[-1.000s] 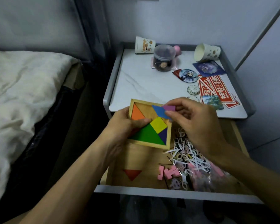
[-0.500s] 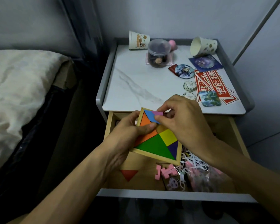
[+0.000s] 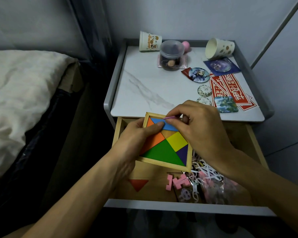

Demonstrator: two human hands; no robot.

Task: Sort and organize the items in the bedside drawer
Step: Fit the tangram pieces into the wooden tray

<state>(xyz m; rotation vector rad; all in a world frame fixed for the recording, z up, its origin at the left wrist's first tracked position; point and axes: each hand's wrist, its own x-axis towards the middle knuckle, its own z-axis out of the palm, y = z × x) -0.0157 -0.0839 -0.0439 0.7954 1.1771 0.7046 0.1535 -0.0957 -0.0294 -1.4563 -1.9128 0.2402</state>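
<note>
Square wooden tray [image 3: 163,163] of coloured puzzle pieces over the back left corner of the open wooden drawer [image 3: 153,191], left hand [image 3: 136,134] gripping its left edge, right hand [image 3: 201,127] pinching a thin pink piece [image 3: 170,117] at its far edge

Biggest open stretch is the bare left half of the worktop [image 3: 144,86], since the paper cup [image 3: 150,42], jar [image 3: 170,55] and tipped cup [image 3: 218,48] line the back and the badges [image 3: 199,75] and red stickers [image 3: 230,85] eat up the right side. Down in the drawer [image 3: 117,134] the puzzle tray [image 3: 165,148] in the left hand [image 3: 138,134], with the right hand [image 3: 201,127] pinching a pink piece [image 3: 170,117] over it, covers the back, and paper scraps [image 3: 205,170] plus pink foam bits [image 3: 176,182] clog the right, so only the front-left floor around the red triangle [image 3: 138,183] is open.
</note>
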